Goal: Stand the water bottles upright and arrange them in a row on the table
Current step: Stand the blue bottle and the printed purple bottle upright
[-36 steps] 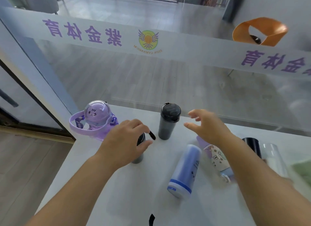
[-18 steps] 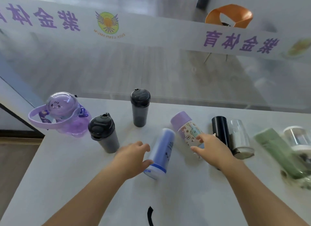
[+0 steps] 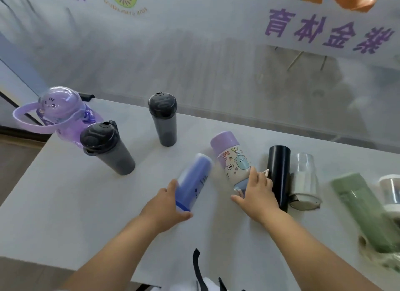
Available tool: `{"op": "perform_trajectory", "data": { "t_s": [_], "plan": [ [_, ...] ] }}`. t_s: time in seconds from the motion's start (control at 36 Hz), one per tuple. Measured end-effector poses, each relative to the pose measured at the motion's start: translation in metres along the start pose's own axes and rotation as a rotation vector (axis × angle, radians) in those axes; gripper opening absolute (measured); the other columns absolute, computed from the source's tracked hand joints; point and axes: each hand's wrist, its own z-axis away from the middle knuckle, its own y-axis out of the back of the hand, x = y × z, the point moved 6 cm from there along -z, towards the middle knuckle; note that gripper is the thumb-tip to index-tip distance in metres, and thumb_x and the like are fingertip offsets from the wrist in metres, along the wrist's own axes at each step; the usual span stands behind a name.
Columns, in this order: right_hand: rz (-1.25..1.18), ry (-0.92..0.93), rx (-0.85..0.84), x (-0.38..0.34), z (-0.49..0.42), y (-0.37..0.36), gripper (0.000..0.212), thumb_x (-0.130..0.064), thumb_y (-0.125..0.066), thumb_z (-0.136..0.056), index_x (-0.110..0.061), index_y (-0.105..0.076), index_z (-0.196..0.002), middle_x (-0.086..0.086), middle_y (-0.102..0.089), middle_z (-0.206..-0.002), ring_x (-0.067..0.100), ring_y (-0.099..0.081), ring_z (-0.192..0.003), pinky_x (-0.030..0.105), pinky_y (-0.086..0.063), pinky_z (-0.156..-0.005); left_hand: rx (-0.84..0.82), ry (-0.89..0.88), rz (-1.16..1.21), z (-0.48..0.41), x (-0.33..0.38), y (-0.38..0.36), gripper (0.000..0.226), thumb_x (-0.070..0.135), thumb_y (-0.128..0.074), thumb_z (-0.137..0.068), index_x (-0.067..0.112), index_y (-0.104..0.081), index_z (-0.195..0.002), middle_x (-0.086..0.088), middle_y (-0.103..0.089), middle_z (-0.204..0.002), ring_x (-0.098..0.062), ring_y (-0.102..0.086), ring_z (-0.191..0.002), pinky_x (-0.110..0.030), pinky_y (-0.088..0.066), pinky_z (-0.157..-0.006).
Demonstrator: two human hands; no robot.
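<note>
On the white table, my left hand grips the near end of a blue bottle that lies on its side. My right hand wraps the lower end of a lying cartoon-print bottle with a purple cap. Two dark grey tumblers stand upright: one at the left, one further back. A purple bottle with a domed lid and strap stands at the far left corner. Lying to the right are a black bottle, a clear one and a green one.
A glass wall with a frosted band of purple lettering runs along the table's far edge. Another clear container sits at the right edge of view. The table's left edge drops to a wooden floor. A black strap hangs near my body.
My left hand let go of the left tumbler, now standing, and moved right onto the blue bottle. My right hand came down onto the cartoon-print bottle. The view shifted right.
</note>
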Motion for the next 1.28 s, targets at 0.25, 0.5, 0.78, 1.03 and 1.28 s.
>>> {"op": "perform_trajectory", "data": {
  "t_s": [0.25, 0.5, 0.78, 1.03, 1.28],
  "plan": [
    [0.066, -0.045, 0.098, 0.005, -0.010, -0.011, 0.091, -0.049, -0.051, -0.083, -0.003, 0.002, -0.142, 0.028, -0.025, -0.141, 0.037, -0.028, -0.122, 0.041, -0.033, -0.100, 0.199, 0.026, 0.026, 0.005, 0.003, 0.017, 0.079, 0.056, -0.067, -0.061, 0.035, -0.027, -0.126, 0.005, -0.047, -0.106, -0.017, -0.053, -0.088, -0.025, -0.043, -0.067],
    [0.064, -0.038, 0.121, 0.011, -0.016, -0.004, 0.076, -0.046, -0.047, -0.080, -0.008, -0.012, -0.136, 0.023, -0.042, -0.129, 0.038, -0.035, -0.115, 0.041, -0.040, -0.090, 0.516, -0.076, 0.099, 0.019, 0.025, 0.073, 0.076, 0.051, -0.074, -0.055, 0.031, -0.037, -0.118, 0.008, -0.045, -0.093, -0.018, -0.040, -0.098, -0.030, -0.042, -0.078],
    [-0.085, 0.040, 0.267, 0.006, -0.004, 0.042, 0.070, -0.053, -0.055, -0.069, -0.020, -0.035, -0.127, 0.009, -0.059, -0.105, 0.031, -0.045, -0.093, 0.038, -0.042, -0.078, 0.635, -0.213, 0.137, 0.027, 0.052, 0.101, 0.076, 0.046, -0.078, -0.057, 0.028, -0.040, -0.121, 0.012, -0.047, -0.099, -0.007, -0.024, -0.099, -0.025, -0.032, -0.082],
    [-0.085, 0.197, 0.363, -0.022, -0.006, 0.116, 0.061, -0.057, -0.063, -0.059, -0.025, -0.053, -0.110, 0.002, -0.062, -0.086, 0.028, -0.051, -0.084, 0.033, -0.043, -0.071, 0.556, -0.280, -0.032, 0.023, 0.061, 0.100, 0.078, 0.051, -0.075, -0.061, 0.027, -0.042, -0.127, 0.007, -0.052, -0.119, -0.019, -0.031, -0.107, -0.031, -0.035, -0.089],
    [-0.111, 0.301, 0.290, -0.066, -0.028, 0.144, 0.059, -0.055, -0.062, -0.068, -0.023, -0.054, -0.118, 0.003, -0.062, -0.095, 0.029, -0.052, -0.094, 0.031, -0.041, -0.075, 0.547, -0.344, -0.040, 0.026, 0.057, 0.102, 0.079, 0.057, -0.073, -0.058, 0.028, -0.045, -0.126, 0.009, -0.043, -0.123, -0.016, -0.031, -0.106, -0.030, -0.036, -0.090]
  ]
}}
